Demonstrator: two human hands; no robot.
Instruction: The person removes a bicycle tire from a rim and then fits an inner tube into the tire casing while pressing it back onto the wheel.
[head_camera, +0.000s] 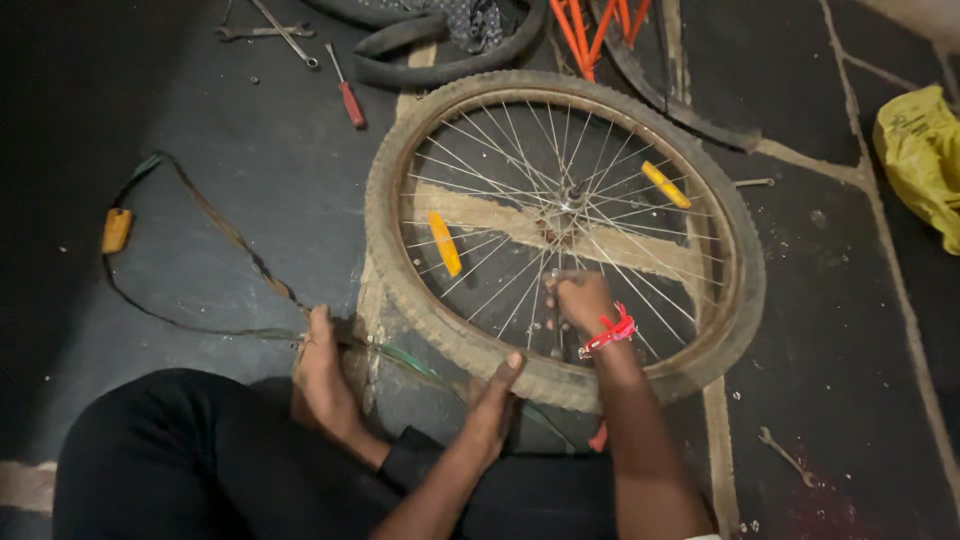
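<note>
Left hand (492, 405) on tyre (440, 335); right hand (580, 300) gripping spokes (520, 190).

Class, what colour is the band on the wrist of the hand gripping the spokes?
Red wristband, head view.

I'm on the dark stone floor (250, 170) of a bicycle repair workshop. Steel spanners (262, 32), a red-handled screwdriver (346, 92) and loose black rubber tyres (440, 62) lie along the frame's top.

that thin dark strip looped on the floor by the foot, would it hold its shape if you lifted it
Probably not: the rim strip lies in loose, wavy loops, so it likely droops. It looks thin and flat, so probably light. Its end runs under the foot, so it may snag.
</note>
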